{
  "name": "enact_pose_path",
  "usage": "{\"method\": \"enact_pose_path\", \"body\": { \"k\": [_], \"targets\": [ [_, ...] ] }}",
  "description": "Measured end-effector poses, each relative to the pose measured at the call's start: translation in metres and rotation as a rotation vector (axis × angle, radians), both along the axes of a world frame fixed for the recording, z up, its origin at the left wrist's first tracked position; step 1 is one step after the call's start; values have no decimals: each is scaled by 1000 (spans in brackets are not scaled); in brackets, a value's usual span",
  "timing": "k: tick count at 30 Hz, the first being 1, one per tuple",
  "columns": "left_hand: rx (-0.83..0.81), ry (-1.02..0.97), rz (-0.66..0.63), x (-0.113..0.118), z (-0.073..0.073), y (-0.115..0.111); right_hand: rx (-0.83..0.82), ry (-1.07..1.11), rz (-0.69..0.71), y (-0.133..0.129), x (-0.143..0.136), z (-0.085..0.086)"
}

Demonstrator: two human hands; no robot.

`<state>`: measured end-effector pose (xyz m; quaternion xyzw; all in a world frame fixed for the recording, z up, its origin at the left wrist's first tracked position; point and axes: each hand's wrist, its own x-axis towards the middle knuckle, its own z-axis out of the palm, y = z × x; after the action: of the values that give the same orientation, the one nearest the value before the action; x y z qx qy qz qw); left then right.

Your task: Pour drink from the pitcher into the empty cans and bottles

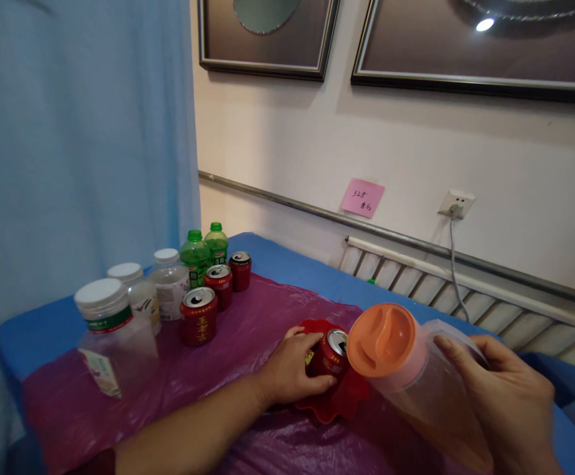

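Note:
My left hand [292,369] is wrapped round a red drink can [328,359] with an opened top. The can leans slightly to the right over a red scalloped dish [324,409]. In my right hand [508,389] is a translucent plastic pitcher [436,402] with an orange lid [381,340], gripped by its handle. The pitcher is tipped left, its lid close to the can's top, and brownish liquid shows inside. Whether lid and can touch, I cannot tell. No stream of liquid is visible between them.
Three more red cans [199,320] stand left of the dish, beside green-capped bottles [195,254] and white-lidded clear jars [114,336]. Purple plastic sheeting [268,316] covers part of the blue table cover [277,260]. Behind are a radiator [416,277] and a plugged-in cord [454,264].

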<state>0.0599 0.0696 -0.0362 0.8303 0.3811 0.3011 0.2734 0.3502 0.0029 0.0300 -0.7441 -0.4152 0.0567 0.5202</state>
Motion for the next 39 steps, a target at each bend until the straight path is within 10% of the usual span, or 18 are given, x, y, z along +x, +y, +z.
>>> {"method": "enact_pose_path", "body": {
  "k": [39],
  "targets": [
    [15,-38,11,-3,-3,2,172,72,91,22,15,-22]
  ]
}}
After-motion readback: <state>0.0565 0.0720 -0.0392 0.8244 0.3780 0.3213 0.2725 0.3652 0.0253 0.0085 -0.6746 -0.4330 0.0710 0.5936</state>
